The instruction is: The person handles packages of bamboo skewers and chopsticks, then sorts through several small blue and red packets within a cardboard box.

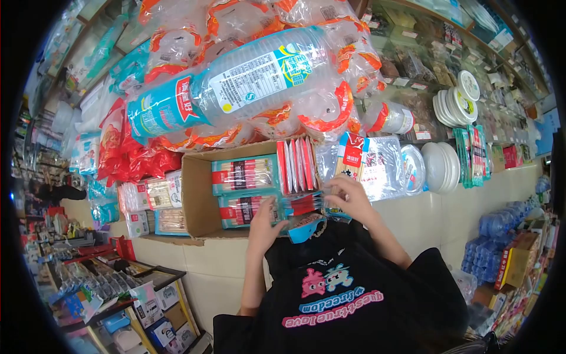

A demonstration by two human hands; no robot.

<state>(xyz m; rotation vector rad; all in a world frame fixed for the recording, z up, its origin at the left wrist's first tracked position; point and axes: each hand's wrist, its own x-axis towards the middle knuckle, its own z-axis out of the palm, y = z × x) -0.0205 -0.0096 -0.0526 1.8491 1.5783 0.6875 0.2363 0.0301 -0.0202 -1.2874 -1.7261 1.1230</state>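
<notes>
An open cardboard box stands on a tiled ledge and holds teal packets of wooden sticks and upright red-and-white packets. My left hand lies against the lower teal packet at the box's front, with its fingers on a small bundle of flat packets. My right hand grips the same bundle from the right side. A teal packet edge sticks out just below the bundle, over my black printed shirt.
Above the box lie bagged stacks of plastic cups and red-trimmed bags. White plates and bagged goods are to the right, and small stick packets to the left. Shelves of goods stand at the lower left, bottled water at the right.
</notes>
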